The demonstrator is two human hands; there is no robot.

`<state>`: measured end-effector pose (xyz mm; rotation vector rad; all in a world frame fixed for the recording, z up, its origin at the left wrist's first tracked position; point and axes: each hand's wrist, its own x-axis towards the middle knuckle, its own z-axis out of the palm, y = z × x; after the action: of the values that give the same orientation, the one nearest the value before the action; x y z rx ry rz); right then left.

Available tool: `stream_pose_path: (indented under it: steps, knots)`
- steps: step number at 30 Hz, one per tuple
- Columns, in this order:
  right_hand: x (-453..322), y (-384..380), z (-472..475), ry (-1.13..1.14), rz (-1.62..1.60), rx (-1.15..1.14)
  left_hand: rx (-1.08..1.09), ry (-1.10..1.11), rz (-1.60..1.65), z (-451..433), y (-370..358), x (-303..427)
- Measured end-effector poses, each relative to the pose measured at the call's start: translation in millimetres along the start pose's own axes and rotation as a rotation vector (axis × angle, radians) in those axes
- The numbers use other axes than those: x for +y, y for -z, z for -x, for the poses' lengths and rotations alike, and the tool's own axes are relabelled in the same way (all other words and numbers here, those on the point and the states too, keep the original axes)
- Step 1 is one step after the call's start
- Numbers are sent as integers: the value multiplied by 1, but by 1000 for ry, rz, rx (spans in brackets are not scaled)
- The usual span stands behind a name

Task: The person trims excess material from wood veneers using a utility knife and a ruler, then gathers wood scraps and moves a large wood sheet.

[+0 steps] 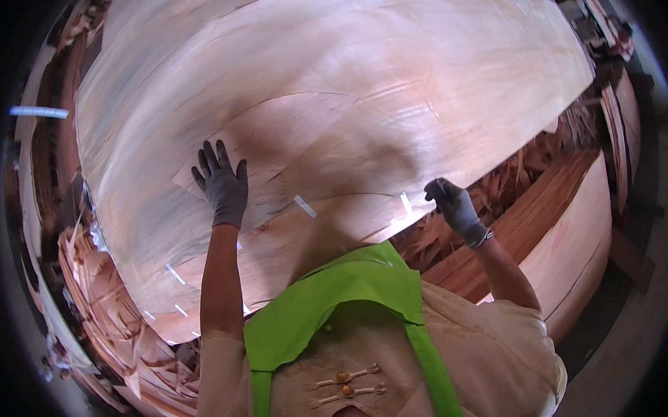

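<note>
A large, pale wood veneer sheet spreads before me, with shadows across its middle. My left hand, in a grey glove, lies palm down on it with the fingers apart. Beneath and beyond that hand is a pinkish veneer piece with a curved far edge. My right hand, also gloved, is at the sheet's right near edge with its fingers curled; whether something small is pinched there is too unclear to tell. Short white tape strips, such as one strip between my hands and another strip, mark the near part.
Reddish stacked veneer stands at the right, beside torn veneer scraps. More crumpled scraps lie at the lower left. A blue-white strip shows at the far left. Other people appear small at the upper right and lower left.
</note>
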<state>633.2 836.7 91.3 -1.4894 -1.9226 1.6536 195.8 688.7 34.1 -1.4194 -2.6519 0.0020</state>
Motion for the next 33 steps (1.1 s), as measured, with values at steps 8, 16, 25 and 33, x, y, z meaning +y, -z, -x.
stream_pose_path:
  steps: [8,16,25,33]
  knots:
    - [69,-34,58,-157,-323,43,-78,-449,161,-1,-15,104]
    - [90,-25,94,-221,-288,164,-26,-504,154,-13,-30,127]
    - [86,-20,100,-231,-340,164,-7,-548,188,-4,9,137]
    - [87,-38,115,-219,-539,-92,-1403,-1078,1394,38,206,171]
